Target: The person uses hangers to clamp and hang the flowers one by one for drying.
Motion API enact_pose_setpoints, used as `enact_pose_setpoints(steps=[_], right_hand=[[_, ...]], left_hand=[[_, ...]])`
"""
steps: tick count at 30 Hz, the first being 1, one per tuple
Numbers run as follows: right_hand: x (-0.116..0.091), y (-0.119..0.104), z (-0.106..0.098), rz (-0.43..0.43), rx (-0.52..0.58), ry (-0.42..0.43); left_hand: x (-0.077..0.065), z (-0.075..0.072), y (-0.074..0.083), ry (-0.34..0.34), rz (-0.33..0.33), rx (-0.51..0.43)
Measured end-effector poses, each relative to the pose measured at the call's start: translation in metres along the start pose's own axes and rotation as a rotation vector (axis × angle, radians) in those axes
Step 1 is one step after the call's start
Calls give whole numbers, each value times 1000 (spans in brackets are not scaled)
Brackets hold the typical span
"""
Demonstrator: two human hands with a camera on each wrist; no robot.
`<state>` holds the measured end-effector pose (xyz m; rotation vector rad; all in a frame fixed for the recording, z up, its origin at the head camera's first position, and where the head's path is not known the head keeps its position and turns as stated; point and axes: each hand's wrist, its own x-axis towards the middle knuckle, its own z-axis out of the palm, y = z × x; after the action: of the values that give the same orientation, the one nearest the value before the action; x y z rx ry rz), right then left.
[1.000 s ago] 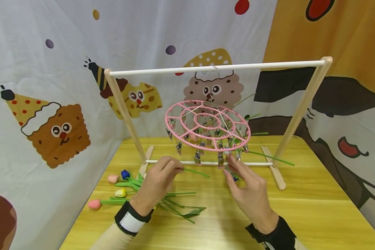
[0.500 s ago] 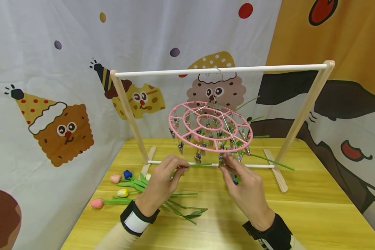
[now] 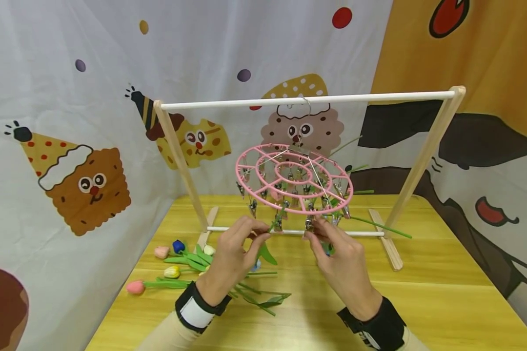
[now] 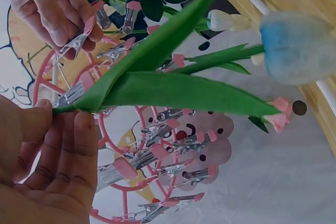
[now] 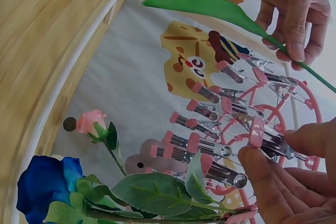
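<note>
My left hand (image 3: 233, 251) pinches the green stem of an artificial tulip with a pale blue-and-white head (image 4: 296, 48) and long leaves (image 4: 184, 93). In the head view the tulip head hangs below this hand, stem slanting up towards the hanger. My right hand (image 3: 344, 256) pinches a pink-tipped metal clip (image 5: 257, 132) at the near rim of a round pink clip hanger (image 3: 305, 212); whether the clip's jaws are apart is unclear. A blue rose (image 5: 44, 187) and a pink rose (image 5: 90, 123) hang heads down from other clips.
The hanger hooks onto the white top bar (image 3: 228, 102) of a wooden stand (image 3: 430, 141). Loose tulips, including a yellow one (image 3: 172, 271) and a pink one (image 3: 135, 287), lie on the table at left. Stems stick out right of the hanger. A cartoon curtain hangs behind.
The left hand has turned the tulip so its stem points up at the hanger and its leaf and head show below. It has shifted slightly right; the right hand stays at the clip.
</note>
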<state>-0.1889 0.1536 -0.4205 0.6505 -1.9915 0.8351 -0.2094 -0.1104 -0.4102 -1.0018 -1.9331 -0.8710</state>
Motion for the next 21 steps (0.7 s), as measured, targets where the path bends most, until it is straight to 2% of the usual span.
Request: enact_pose_setpoints(steps=[13,21], right_hand=[[3,0,0,34,19,7],[3,1,0,83,29,18]], left_hand=[[1,6,9,-2,-127,-35],[3,10,12,11,-152,-52]])
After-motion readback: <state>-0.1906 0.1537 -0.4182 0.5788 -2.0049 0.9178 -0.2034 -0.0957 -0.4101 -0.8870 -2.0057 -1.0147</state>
